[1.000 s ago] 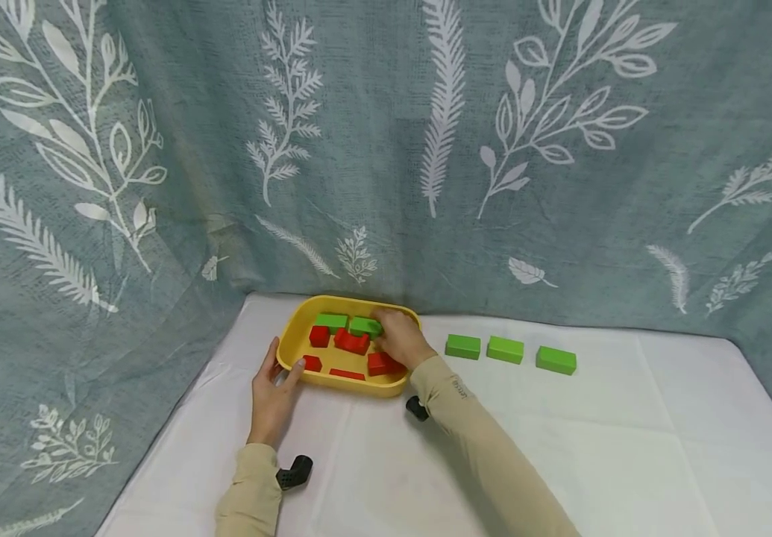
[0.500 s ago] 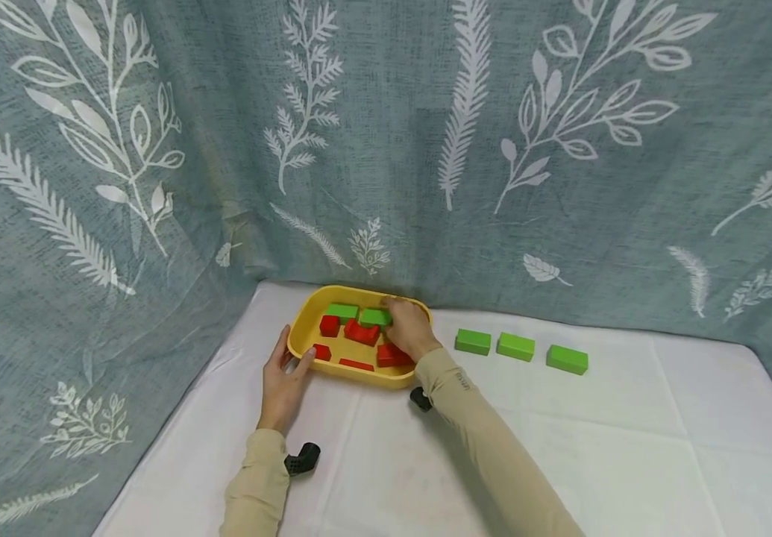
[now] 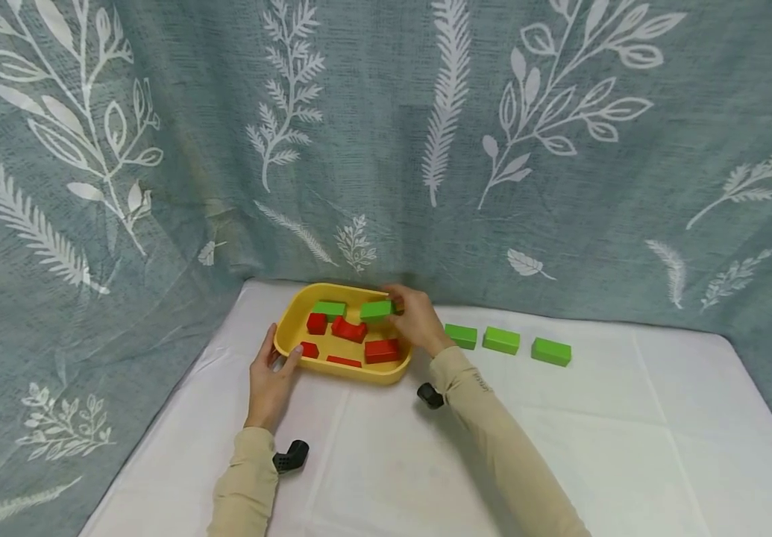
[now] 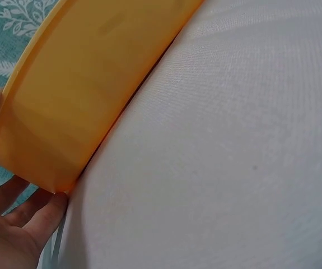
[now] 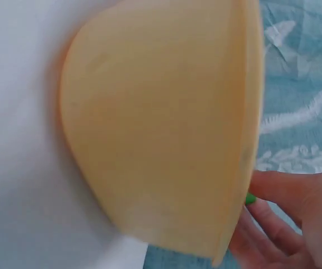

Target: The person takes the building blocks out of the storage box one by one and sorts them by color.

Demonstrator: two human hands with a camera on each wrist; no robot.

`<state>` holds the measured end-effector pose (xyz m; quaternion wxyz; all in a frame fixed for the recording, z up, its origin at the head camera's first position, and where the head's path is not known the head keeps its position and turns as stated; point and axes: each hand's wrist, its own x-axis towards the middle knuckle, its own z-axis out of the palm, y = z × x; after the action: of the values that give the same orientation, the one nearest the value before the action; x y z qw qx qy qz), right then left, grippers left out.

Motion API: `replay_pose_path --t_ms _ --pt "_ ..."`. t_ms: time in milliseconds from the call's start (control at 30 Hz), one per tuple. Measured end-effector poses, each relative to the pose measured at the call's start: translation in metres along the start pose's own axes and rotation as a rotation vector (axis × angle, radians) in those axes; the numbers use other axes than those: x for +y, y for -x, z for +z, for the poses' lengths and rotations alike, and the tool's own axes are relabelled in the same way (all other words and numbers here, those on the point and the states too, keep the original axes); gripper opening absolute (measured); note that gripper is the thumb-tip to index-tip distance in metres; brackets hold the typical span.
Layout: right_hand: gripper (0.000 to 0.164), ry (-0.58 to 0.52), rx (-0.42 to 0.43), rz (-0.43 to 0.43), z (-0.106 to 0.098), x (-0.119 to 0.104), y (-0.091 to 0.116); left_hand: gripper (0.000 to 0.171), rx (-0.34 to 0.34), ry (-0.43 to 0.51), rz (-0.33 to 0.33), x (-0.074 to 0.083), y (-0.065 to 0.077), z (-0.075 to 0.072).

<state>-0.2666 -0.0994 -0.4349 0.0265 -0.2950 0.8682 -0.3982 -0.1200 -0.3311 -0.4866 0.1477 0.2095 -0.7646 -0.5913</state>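
Note:
A yellow tub (image 3: 352, 372) stands on the white cloth. My left hand (image 3: 270, 388) holds its left front corner, thumb over the rim and fingers against the outer wall; the left wrist view shows the fingertips (image 4: 49, 216) low on the tub. At the tub's right back side, my right hand (image 3: 419, 324) pinches a green block (image 3: 377, 311) at rim height. In the right wrist view only a small green bit (image 5: 251, 198) of it shows past the rim. Inside lie another green block (image 3: 329, 310), a red cube (image 3: 316, 323), a notched red block (image 3: 348, 329) and a red rectangular block (image 3: 382, 351).
Right of the tub, three green blocks stand in a row: one beside my right wrist (image 3: 461, 336), a middle block (image 3: 501, 340) and a far right block (image 3: 551, 351). A patterned blue-green curtain (image 3: 372, 149) hangs right behind the tub.
My right hand has risen from inside the tub and moved right, bringing the green block up with it. My left hand stays on the tub's corner. The head view has shifted slightly.

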Motion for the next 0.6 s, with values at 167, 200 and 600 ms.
replay_pose_path --t_ms 167,200,600 --pt "0.052 -0.151 0.045 -0.021 -0.008 0.008 0.01 0.073 0.01 -0.003 -0.014 0.001 0.001 0.0" --pt "0.052 -0.174 0.055 -0.028 -0.01 0.009 0.013 0.073 0.01 -0.004 -0.013 0.001 0.001 0.0" --pt "0.053 -0.254 0.121 -0.017 -0.03 0.028 0.029 0.074 0.006 -0.012 -0.009 0.001 -0.001 0.003"
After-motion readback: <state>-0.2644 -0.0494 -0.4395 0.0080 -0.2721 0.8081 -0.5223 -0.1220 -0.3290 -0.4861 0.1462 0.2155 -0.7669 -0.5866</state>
